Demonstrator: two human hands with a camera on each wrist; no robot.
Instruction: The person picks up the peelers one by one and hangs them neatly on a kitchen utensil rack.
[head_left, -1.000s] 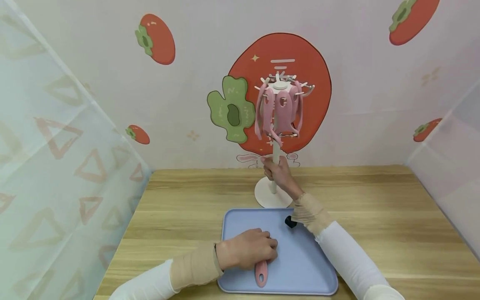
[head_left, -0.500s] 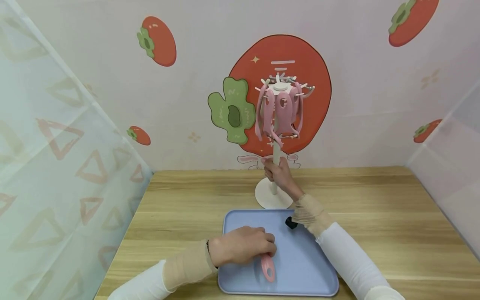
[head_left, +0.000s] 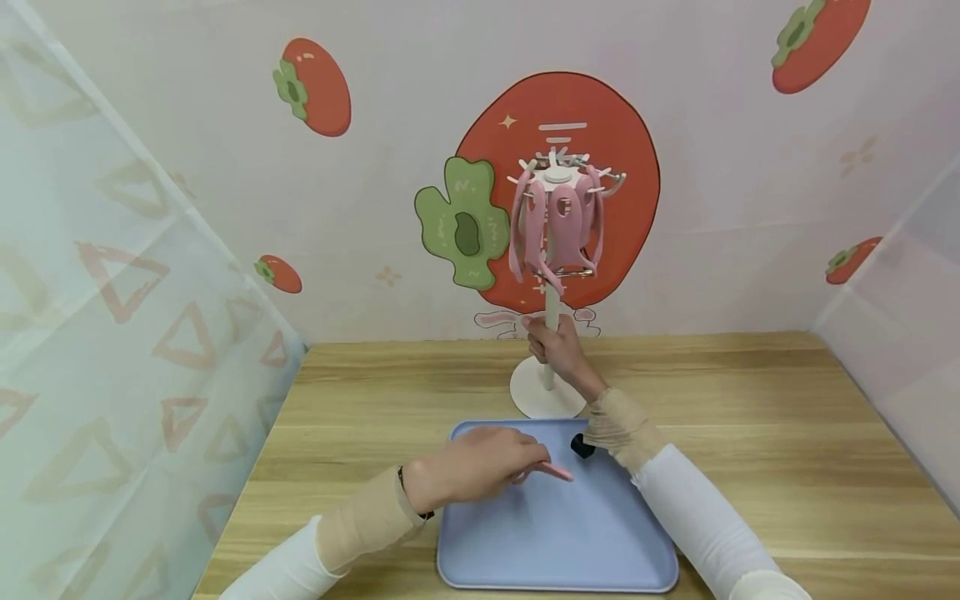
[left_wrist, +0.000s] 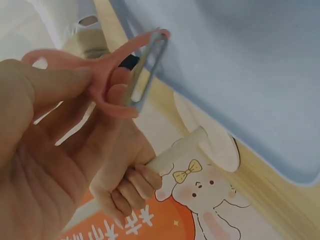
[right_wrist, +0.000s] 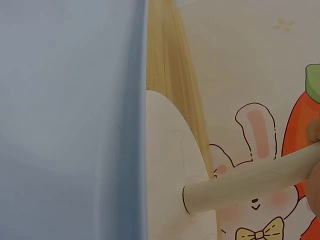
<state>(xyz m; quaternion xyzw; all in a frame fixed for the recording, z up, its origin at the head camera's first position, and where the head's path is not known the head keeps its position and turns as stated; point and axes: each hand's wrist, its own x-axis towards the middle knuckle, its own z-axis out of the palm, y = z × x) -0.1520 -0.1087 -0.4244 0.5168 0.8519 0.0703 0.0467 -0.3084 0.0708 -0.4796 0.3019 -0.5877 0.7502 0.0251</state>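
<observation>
Above the blue tray, my left hand pinches a pink Y-shaped peeler between thumb and fingers. The peeler's metal blade spans its two prongs, and in the left wrist view it points away from the palm. My right hand grips the white pole of an upright utensil stand. Pink utensils with holes in their handles hang from the hooks around its top. Below, the stand's round white base rests on the table behind the tray.
The blue tray lies at the front of the wooden table. A small black object, beside my right wrist, overlaps the tray's far right part. The patterned wall rises close behind the stand.
My left hand has lifted the peeler off the tray and turned it, moving up and slightly left. The right hand stays on the pole.
</observation>
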